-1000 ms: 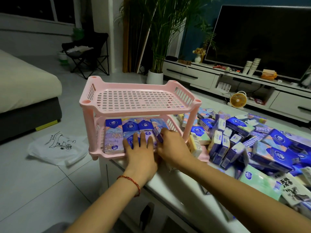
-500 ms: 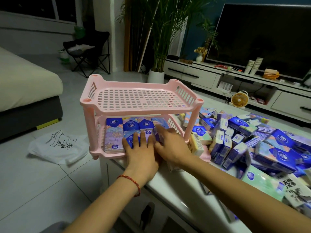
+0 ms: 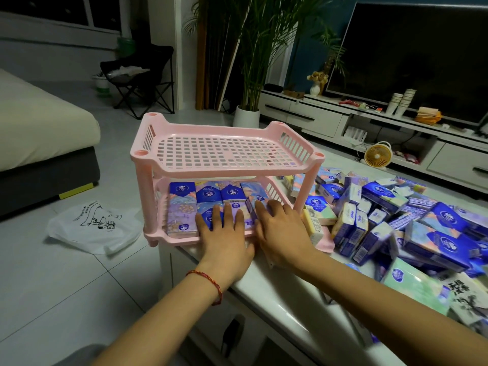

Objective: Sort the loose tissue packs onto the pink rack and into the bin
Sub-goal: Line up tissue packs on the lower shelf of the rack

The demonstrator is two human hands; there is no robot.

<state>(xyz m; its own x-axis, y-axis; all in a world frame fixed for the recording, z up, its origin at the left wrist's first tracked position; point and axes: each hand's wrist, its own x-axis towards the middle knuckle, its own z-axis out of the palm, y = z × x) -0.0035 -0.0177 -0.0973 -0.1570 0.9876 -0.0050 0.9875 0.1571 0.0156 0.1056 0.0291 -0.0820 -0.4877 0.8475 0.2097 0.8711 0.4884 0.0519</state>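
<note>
Just one cam here: a wide-angle strapped to the person's head, looking forward and down. It sits close over the near edge of the bench (image 3: 264, 294), with the left grip (image 3: 224, 233) and right grip (image 3: 282, 231) reaching in from the bottom. The pink rack (image 3: 224, 151) is near and dead centre. Further out, the lens faces across the room toward the TV (image 3: 409, 48) at upper right.

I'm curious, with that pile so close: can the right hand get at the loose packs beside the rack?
Probably yes: the right hand rests at the pink rack, and loose packs lie just beside it with nothing between.
</note>
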